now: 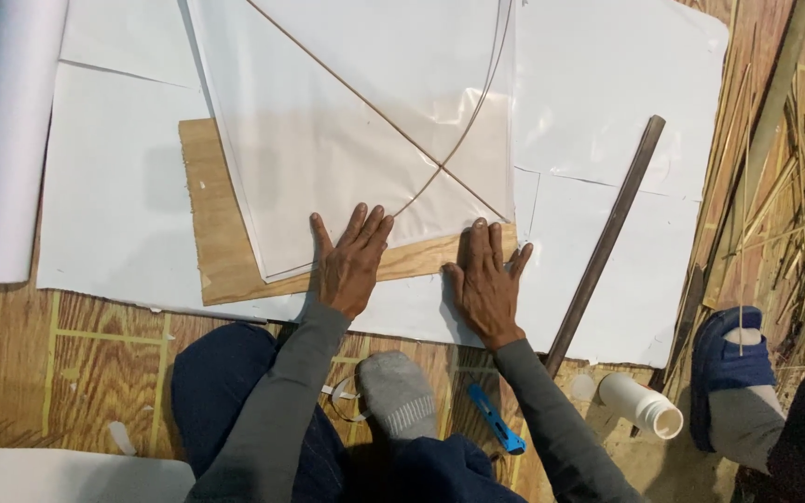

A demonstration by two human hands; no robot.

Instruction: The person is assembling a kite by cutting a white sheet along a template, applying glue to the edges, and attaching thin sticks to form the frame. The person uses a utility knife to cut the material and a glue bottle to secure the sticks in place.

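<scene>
The kite (365, 140), a big sheet of thin white paper w/ two slim sticks across it, lies flat on a plywood board (221, 251), which sits on wider white sheets (114, 196) spread over the wooden floor (11, 363). One stick is a straight spine (356, 98) running diagonally; the other is a bowed spar (477, 112) curving down to cross it near the lower edge. Judging by look, the whole thing is v. light and fragile: paper would crease or tear under a pinch, sticks are springy and could snap if bent hard, and the glossy surface probably slides easily on the board. Safest hold is likely along the sticks or at their crossing, w/ flat palms on the paper rather than a pinch. The left hand (351, 265) lies palm-down, fingers (365, 228) spread and straight, pressing the kite's lower edge where it meets the board. The right hand (486, 279) is likewise flat, fingers together and extended, on the kite's bottom corner and the board edge; neither hand grips anything. Both arms in grey sleeves reach fwd from a seated pose, a socked foot (398, 391) between them. Nearby: dark metal bar (607, 242), blue cutter (496, 419), white tube (640, 405), bamboo strips (794, 168) at right.
</scene>
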